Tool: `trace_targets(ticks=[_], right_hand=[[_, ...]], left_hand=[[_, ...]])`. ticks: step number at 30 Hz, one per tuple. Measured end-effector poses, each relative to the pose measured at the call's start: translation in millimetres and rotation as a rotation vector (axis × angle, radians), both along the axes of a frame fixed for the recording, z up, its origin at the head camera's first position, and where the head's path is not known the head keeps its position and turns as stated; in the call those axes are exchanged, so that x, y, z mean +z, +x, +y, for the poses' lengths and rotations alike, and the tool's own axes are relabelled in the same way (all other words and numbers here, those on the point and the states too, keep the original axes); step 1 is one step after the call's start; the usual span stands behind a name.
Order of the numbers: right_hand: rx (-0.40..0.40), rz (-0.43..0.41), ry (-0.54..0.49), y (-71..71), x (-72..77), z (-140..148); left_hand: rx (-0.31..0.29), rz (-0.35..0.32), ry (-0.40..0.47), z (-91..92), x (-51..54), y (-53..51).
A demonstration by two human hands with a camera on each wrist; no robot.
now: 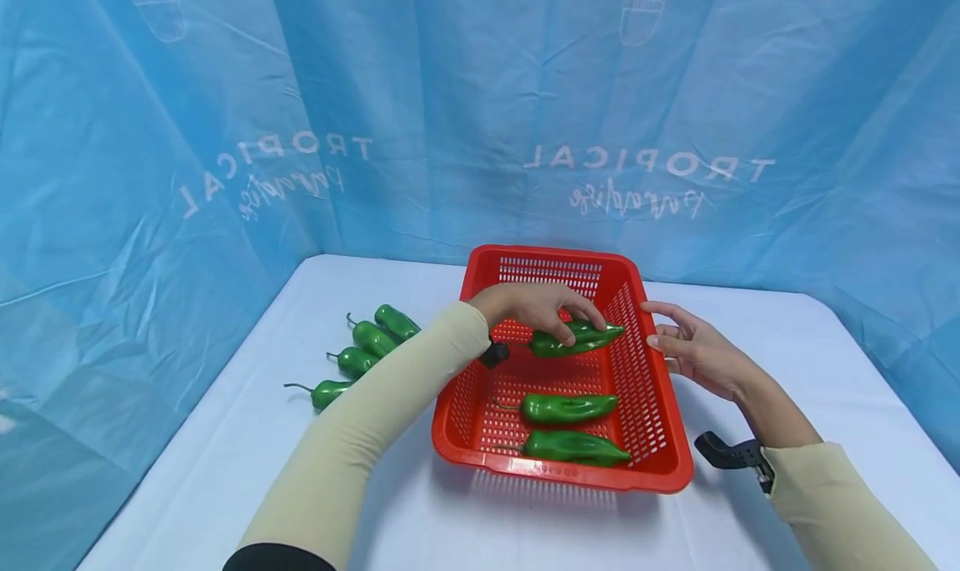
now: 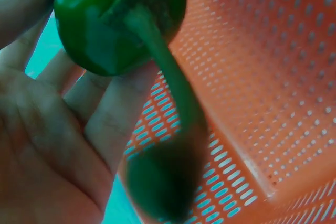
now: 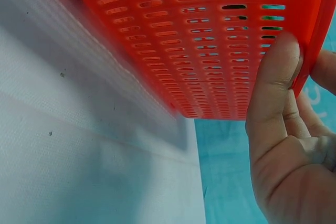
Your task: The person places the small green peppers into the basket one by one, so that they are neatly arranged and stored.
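Nearest the camera is the close-fitting cream fabric sleeve (image 1: 352,438) on the left arm, edged in black at its lower end. It leads to the left hand (image 1: 532,304), whose thumb and fingers pinch a long, glossy green pepper (image 1: 588,339) from opposite sides; in the left wrist view its curved stem hangs below the fingers, blurred at the tip. That pepper is over the inside of a red, rectangular perforated plastic basket (image 1: 562,470); whether it touches the bottom I cannot tell. Two more green peppers (image 1: 570,408) lie in the basket, closer to the body than the left hand. To the right of that hand, the right hand (image 1: 697,350) grips the basket's rim, its thumb against the outer side, with a black strap (image 1: 735,454) at the wrist. Left of the left hand, four green peppers (image 1: 355,361) rest on the white cloth-covered table (image 1: 225,471), partly behind the sleeve. Beyond both hands hangs a shiny blue curtain (image 1: 480,96) printed twice with white lettering (image 1: 585,156), reversed: "TROPICAL" in capitals over "Paradise" in script, with potted-plant outlines above. Small raised marks on the rim's near side are illegible.
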State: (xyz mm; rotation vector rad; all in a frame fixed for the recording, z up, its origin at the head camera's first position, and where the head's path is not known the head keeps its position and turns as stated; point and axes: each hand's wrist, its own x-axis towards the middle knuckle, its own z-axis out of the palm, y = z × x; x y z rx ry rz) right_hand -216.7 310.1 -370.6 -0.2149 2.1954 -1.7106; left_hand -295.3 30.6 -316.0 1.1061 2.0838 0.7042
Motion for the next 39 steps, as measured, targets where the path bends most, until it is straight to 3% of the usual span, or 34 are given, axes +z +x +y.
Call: trace_targets(ticks=[7, 11, 25, 39], right_hand=[[0.004, 0.006, 0.020, 1.5, 1.4, 0.1], [0.001, 0.006, 0.021, 0.6, 2.0, -1.0], [0.003, 0.007, 0.017, 0.7, 1.5, -0.6], [0.004, 0.009, 0.011, 0.9, 0.3, -1.5]], left_hand=[[-0.048, 0.022, -0.020, 5.0, -8.5, 2.7], [-0.039, 0.031, -0.020, 4.9, -12.2, 3.8], [-0.037, -0.030, -0.035, 10.6, -24.2, 9.0], [-0.084, -0.035, -0.156, 14.6, -35.2, 11.5]])
